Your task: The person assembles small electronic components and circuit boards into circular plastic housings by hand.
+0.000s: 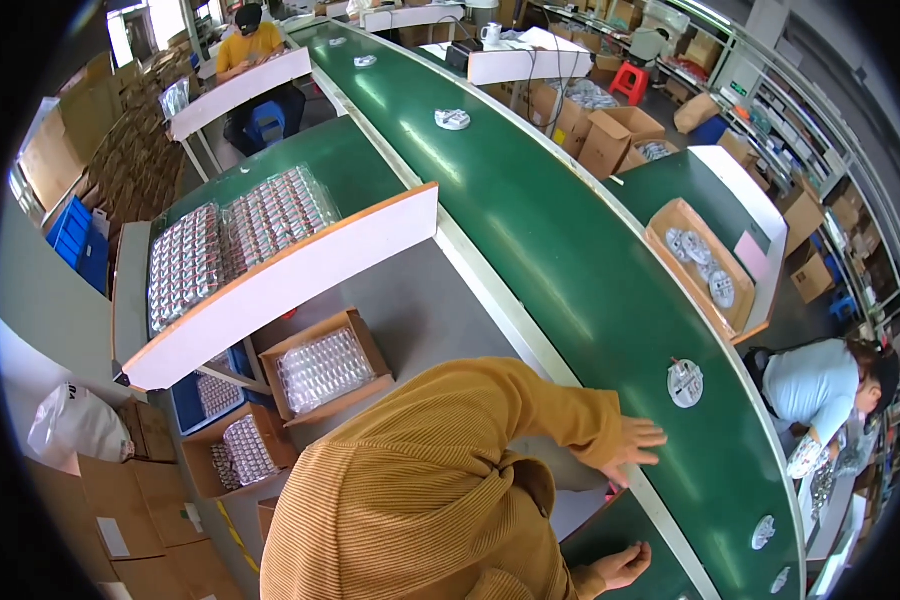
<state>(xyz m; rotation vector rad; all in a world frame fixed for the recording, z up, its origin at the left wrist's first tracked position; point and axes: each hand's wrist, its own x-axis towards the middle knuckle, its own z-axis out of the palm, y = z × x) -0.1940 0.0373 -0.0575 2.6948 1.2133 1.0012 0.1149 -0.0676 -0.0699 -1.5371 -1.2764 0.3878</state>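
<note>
The person's left hand [630, 447] is spread wide, back upward and fingers apart, over the near edge of the green conveyor belt [570, 290], where a pale metal rail [660, 515] runs. Just past its fingertips and a little farther up the view, well within reach but not touched, a round white disc [685, 383] with small fittings lies flat on the belt. More white discs [452, 119] sit singly along the belt, some far up the view from this hand, others lower down near the belt's far edge.

Below the left hand in the view, the right hand [622, 568] is loosely curled above a green bench [630, 522]; its inner side is partly hidden, so I cannot tell whether it holds something small. A mustard-brown corduroy jacket [390, 480] fills the space behind both hands.

Across the belt from the left hand, a shallow cardboard tray [658, 232] holds several similar discs, and a co-worker in light blue [815, 385] bends over a work surface. Far behind the left hand, toward the view's upper left, clear plastic trays [280, 215] of small parts stand behind a white divider board [300, 285]; an open cardboard box [375, 385] of packed parts sits below that board.
</note>
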